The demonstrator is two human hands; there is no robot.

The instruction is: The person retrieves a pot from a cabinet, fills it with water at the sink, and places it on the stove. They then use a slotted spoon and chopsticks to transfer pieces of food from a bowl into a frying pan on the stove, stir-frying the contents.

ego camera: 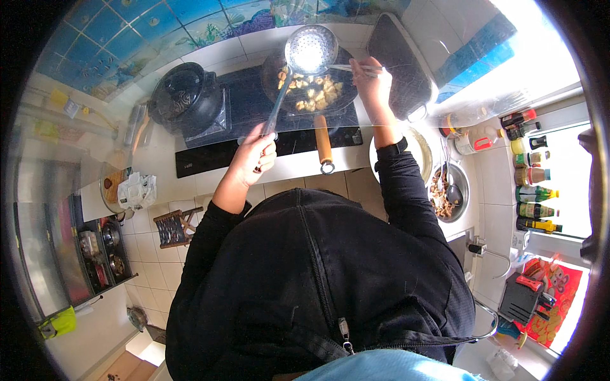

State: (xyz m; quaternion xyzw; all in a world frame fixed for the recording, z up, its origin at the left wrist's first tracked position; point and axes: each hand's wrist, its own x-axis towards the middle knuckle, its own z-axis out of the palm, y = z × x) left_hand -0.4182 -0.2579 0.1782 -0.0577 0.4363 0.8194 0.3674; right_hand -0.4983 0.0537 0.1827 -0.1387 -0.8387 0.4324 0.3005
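A dark wok [271, 85] with a wooden handle [323, 140] stands on the black glass hob [300, 142], with pale yellow food pieces [319, 93] in it. My left hand [253, 155] grips the long handle of a perforated metal skimmer [311, 47], whose round head is over the far side of the wok. At the wok's right, my right hand [372, 81] holds a slender metal utensil [343, 67] that reaches to the skimmer's head; its tip and exact kind cannot be made out in the glare.
A black lidded pot [183, 97] stands left of the wok. A dark board or tray [398, 71] leans behind my right hand. On the right are a pale basin [421, 147], a metal bowl [460, 183] of brown food with a spoon, and several bottles [536, 193].
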